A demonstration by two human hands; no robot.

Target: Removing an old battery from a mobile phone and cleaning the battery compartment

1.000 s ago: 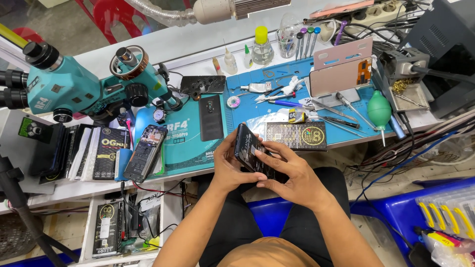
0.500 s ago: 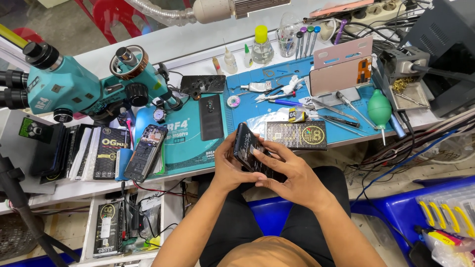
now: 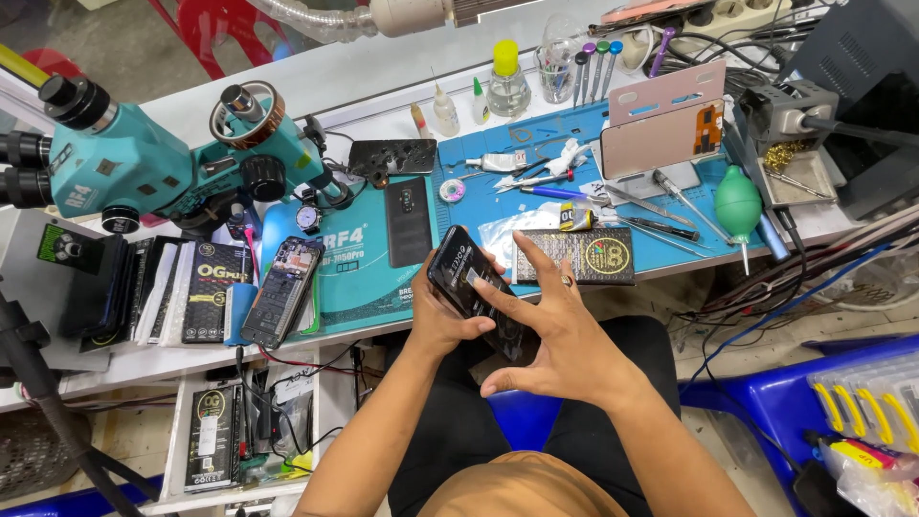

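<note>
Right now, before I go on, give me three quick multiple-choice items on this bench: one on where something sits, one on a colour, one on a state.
1. Where does the green rubber air blower lie?
A. At the right end of the blue work mat
B. Under the microscope
C. On the person's lap

2. What colour is the microscope body?
A. Red
B. Teal
C. Yellow

3. How is the dark phone held?
A. Lying flat on the mat, untouched
B. Gripped in the left hand while the right hand lays its fingers on it
C. Clamped under the microscope

Answers: 1 A, the blower rests by the mat's right edge. 2 B, its housing is teal. 3 B, the left hand cups the phone above the lap and the right hand's fingers spread across its face.
</note>
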